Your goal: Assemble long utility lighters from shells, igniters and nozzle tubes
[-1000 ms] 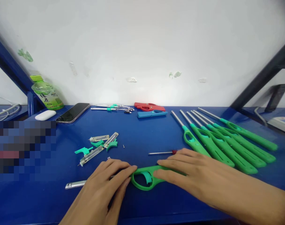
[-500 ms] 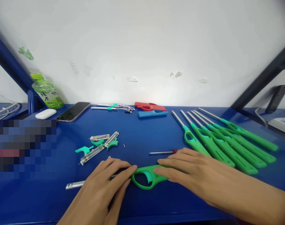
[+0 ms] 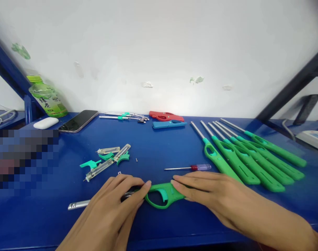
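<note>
A green long-nosed gas lighter [image 3: 159,207] with a teal trigger [image 3: 163,194] lies on the blue table between my hands. My left hand [image 3: 114,205] pinches its front end, and the metal tube [image 3: 78,204] sticks out beyond that hand to the left. Over the handle lies my right hand [image 3: 211,190], its fingers bent round the green body and hiding most of it. Just beyond them is a screwdriver [image 3: 201,167] with a red and clear handle. To the left are loose teal triggers [image 3: 90,164], clear fuel tanks [image 3: 100,168] and a tiny screw [image 3: 136,160].
Several green lighters [image 3: 245,169] lie in a row at the right. Red [image 3: 169,116] and blue [image 3: 168,124] lighter shells and metal tubes with wires [image 3: 122,117] lie at the back. A phone [image 3: 79,121], a white case [image 3: 46,122] and a bottle [image 3: 47,97] stand back left.
My right hand has shifted slightly down and left, uncovering the screwdriver's handle. Both hands stay on the lighter. The whole view has shifted a little.
</note>
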{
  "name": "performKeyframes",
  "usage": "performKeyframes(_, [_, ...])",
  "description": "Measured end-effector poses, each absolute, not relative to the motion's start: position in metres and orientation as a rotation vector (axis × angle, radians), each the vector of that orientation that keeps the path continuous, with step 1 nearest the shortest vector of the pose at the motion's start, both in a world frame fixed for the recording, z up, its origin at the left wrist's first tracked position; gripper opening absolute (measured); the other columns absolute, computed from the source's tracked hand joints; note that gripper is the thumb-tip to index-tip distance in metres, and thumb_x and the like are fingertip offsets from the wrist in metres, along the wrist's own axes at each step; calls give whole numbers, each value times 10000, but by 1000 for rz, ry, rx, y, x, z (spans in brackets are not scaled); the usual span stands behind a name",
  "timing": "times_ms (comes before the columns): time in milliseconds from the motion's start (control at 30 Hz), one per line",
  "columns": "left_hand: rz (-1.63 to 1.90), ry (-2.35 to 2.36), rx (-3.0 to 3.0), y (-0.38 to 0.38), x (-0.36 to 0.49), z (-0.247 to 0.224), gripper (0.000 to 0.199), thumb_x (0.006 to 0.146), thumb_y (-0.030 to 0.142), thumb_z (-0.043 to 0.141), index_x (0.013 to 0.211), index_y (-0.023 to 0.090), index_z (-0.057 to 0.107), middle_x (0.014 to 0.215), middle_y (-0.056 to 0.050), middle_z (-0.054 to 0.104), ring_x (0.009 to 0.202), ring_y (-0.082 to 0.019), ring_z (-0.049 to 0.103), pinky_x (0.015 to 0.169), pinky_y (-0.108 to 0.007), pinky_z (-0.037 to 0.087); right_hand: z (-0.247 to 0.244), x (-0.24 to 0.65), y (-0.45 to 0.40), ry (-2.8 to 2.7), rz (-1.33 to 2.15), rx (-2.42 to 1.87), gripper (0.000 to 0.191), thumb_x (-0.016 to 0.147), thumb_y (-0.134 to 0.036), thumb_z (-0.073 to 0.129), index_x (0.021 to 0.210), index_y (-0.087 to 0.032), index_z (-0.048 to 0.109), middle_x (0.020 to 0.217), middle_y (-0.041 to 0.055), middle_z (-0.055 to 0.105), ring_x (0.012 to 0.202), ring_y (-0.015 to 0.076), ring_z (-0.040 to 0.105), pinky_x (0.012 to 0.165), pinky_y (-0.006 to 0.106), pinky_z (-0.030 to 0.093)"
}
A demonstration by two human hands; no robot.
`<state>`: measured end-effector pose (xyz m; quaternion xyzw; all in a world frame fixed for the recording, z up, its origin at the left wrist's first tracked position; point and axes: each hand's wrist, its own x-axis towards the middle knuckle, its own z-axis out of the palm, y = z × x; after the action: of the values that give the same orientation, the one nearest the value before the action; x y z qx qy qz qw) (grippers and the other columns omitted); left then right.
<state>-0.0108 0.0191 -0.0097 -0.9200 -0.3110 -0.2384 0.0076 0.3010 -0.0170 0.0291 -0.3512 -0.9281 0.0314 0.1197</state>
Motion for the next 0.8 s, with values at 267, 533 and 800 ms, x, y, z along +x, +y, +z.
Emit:
performKeyframes(267, [-683, -917, -2864, 27, -16, -9, 564, 982, 87, 486, 1474, 341, 596, 1196, -52, 721, 1005, -225, 700, 835, -355, 600, 20, 300, -33, -2625, 215, -1225, 614, 1040, -90, 486, 1624, -269, 423, 1604, 47, 533, 1461, 207, 515, 1198, 357, 468])
performKeyframes(533, [-850, -920, -2846, 25, -12, -11, 603, 980, 21, 408, 1422, 367, 626, 1097, -36, 684, 936, -182, 662, 839, -316, 573, 16, 300, -35, -2555, 251, -1243, 598, 1046, -86, 442, 1589, -335, 469, 1291, 112, 638, 1140, 208, 658, 954, 353, 598])
performKeyframes(800, [-977, -1025, -2812, 12, -14, -18, 497, 1062, 186, 482, 1523, 361, 540, 1116, -45, 700, 992, -197, 677, 913, -313, 584, 5, 305, -45, -2350, 277, -1346, 465, 1081, -229, 492, 1533, -335, 466, 1289, 86, 612, 1241, 197, 657, 999, 308, 594])
